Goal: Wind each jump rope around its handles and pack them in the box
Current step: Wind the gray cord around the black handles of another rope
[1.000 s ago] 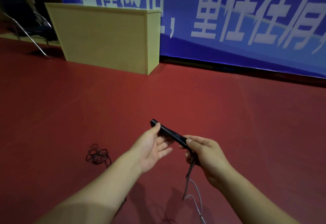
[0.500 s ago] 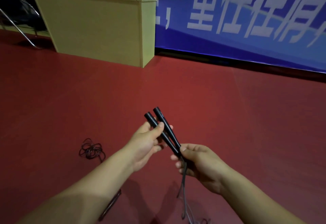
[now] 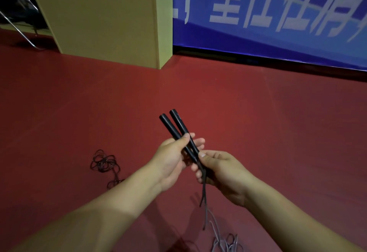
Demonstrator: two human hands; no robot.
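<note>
Head view looks down over my two bare forearms to a dark red floor [image 3: 258, 122]. Both hands meet near the middle of the frame around a pair of black jump rope handles [image 3: 176, 128]. These two handles lie side by side, nearly touching, slanting up and to the left, their capped ends pointing far from me. My left hand [image 3: 172, 160] holds them from below and from the left: its thumb presses across the nearer handle, and its fingertips show past the far side of the pair. My right hand [image 3: 220, 170] grips the lower ends, thumb on top and fingers curled underneath. From that grip a dark cord [image 3: 204, 194] hangs straight down and runs into a loose grey tangle on the floor at the near edge of the frame. A second jump rope [image 3: 103, 162] lies on the floor to the left of my left forearm, as a small dark bundle of loops with a strand trailing toward me; I cannot make out its handles. Far left stands a pale wooden cabinet [image 3: 107, 19], set against a blue banner [image 3: 278, 13] with large white characters. A metal chair leg [image 3: 17, 31] shows at the far left edge.
</note>
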